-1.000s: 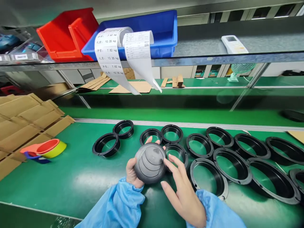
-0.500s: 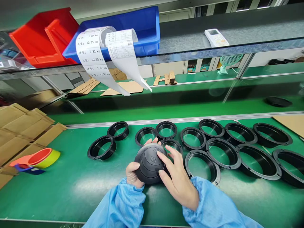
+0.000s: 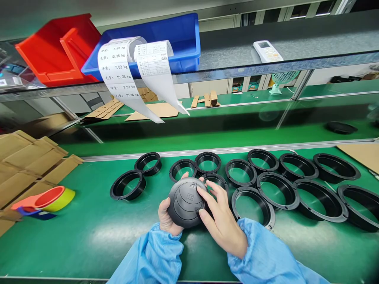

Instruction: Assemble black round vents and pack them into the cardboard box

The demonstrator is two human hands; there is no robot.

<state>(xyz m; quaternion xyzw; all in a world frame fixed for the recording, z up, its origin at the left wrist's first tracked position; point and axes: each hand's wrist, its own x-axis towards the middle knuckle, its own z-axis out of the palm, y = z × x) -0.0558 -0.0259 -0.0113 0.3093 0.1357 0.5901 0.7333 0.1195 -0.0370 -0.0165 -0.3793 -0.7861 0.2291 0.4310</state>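
Observation:
A black, ball-like rounded part (image 3: 186, 205) with curved grooves and a small square logo on its face is held just above the green worktop. My left hand (image 3: 168, 217) grips it from the left and behind, thumb on its near left side and fingertips showing past its top edge. On the right, my right hand (image 3: 223, 221) rests its index fingertip and thumb tip on the part's face, the fingers apart. Behind the part lies a black flanged ring (image 3: 223, 181), partly hidden by my right fingers. Another black ring (image 3: 268, 215) stands close to my right wrist.
More black rings (image 3: 276, 189) spread across the green table (image 3: 74, 244). At left are stacked cardboard pieces (image 3: 26, 157) and a yellow-red tape roll (image 3: 56, 197). Overhead, a shelf carries a red bin (image 3: 53, 47), a blue bin (image 3: 183, 39), hanging label strips (image 3: 118, 75) and a white handheld device (image 3: 268, 51).
The view has shifted slightly. The rounded part has turned a little, so its logo sits somewhat higher; both hands stay on it.

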